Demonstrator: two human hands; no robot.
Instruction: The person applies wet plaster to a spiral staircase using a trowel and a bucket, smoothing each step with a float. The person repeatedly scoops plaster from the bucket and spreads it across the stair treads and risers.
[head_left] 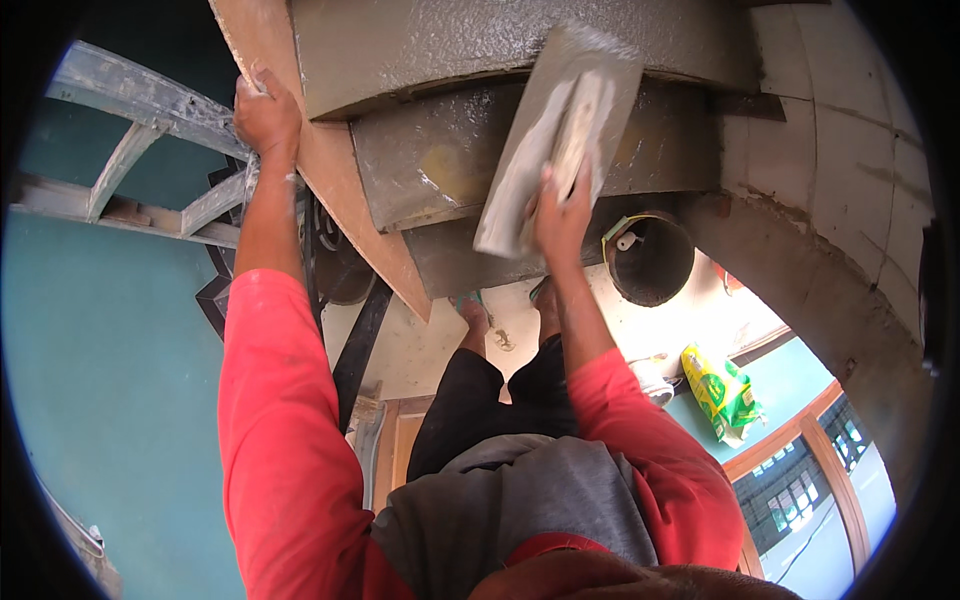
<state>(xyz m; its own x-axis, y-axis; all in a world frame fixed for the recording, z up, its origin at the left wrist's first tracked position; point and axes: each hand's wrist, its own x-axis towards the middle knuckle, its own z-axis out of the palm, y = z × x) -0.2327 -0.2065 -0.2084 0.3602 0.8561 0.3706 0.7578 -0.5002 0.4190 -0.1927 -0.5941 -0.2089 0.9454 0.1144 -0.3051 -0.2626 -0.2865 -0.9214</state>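
Note:
My right hand (pixel 563 222) is wrapped round the pale wooden handle of a plastering trowel (pixel 602 65). The trowel's broad, mortar-smeared blade slants across the front of grey, wet-looking cement steps (pixel 430 150). At upper left, my left hand (pixel 268 118) grips the edge of a long wooden board (pixel 345 190), its thumb lying over the edge. That board runs down along the left ends of the steps, and its lower tip comes to a point near my feet. Both forearms are stretched forward, in red sleeves.
A metal ladder (pixel 150 95) crosses the left side before a teal wall (pixel 110 330). A round bucket (pixel 655 265) stands right of my feet on the pale floor. Beyond it lies a yellow and green bag (pixel 720 390). A tiled wall (pixel 840 150) curves along the right.

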